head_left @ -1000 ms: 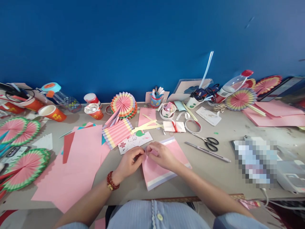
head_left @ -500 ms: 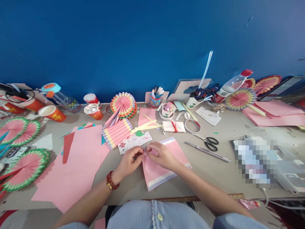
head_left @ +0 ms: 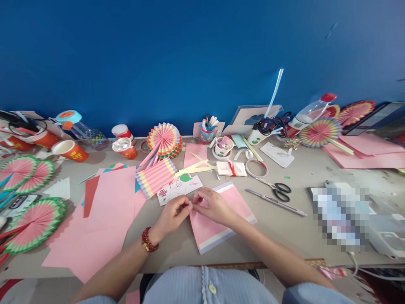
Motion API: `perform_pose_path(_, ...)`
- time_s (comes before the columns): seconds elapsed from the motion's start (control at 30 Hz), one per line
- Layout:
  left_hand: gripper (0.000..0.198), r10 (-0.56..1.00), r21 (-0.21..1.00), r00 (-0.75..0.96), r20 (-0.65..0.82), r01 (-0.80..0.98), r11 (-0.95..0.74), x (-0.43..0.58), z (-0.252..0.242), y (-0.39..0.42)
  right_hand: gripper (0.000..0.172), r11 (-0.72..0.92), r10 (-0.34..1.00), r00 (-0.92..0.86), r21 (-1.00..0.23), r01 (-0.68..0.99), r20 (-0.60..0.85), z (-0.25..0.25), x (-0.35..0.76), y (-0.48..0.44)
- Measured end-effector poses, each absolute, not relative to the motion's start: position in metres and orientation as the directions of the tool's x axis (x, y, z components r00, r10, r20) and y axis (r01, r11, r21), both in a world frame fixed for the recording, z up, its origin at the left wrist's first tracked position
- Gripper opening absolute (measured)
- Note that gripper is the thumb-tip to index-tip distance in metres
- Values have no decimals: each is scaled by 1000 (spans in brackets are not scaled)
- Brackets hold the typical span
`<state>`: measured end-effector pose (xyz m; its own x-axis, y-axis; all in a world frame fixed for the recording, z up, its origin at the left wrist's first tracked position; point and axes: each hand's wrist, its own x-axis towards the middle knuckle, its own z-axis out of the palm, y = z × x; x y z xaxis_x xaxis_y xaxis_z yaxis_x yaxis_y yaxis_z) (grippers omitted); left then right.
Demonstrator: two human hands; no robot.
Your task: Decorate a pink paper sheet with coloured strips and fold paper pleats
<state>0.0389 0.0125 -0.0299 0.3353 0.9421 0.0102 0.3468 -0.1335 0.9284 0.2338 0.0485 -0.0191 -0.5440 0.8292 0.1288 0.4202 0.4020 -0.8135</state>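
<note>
A pink sheet of paper (head_left: pixel 218 223) with white and lavender bands along two opposite edges lies at an angle on the desk before me. My left hand (head_left: pixel 175 213), wearing a dark red bead bracelet (head_left: pixel 149 240), pinches at the sheet's upper left corner with thumb and forefinger. Over the sheet's upper part rests my right hand (head_left: pixel 212 205), also pinching, its fingertips meeting the left ones. A tiny pale bit shows between them; the fingers mostly cover that corner. Beyond my hands lies a white card (head_left: pixel 177 190) with a red knot pattern, next to a pleated striped paper (head_left: pixel 157 177).
Scissors (head_left: pixel 278 191), a closed craft knife (head_left: pixel 275 202) and a tape roll (head_left: pixel 257 168) lie to the right, with a phone (head_left: pixel 337 217) farther over. Large pink sheets (head_left: pixel 104 228) and paper fans (head_left: pixel 34 223) spread leftward. Paper cups (head_left: pixel 71 151) and a pen holder (head_left: pixel 207 134) stand behind.
The pink sheet has shifted slightly to the right and turned a little. My hands stay pinched together at its corner, with only a slight movement of the fingertips.
</note>
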Motion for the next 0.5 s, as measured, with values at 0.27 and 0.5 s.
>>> perform_pose_path(0.27,21,953,907,303,2,400,-129,39,-36,13,14,489,762,-631,-771,408,150,-8,244,51)
perform_pose_path(0.5,16,948,892,319,12,424,-154,41,-33,13,10,561,759,-612,-702,439,223,-14,237,44)
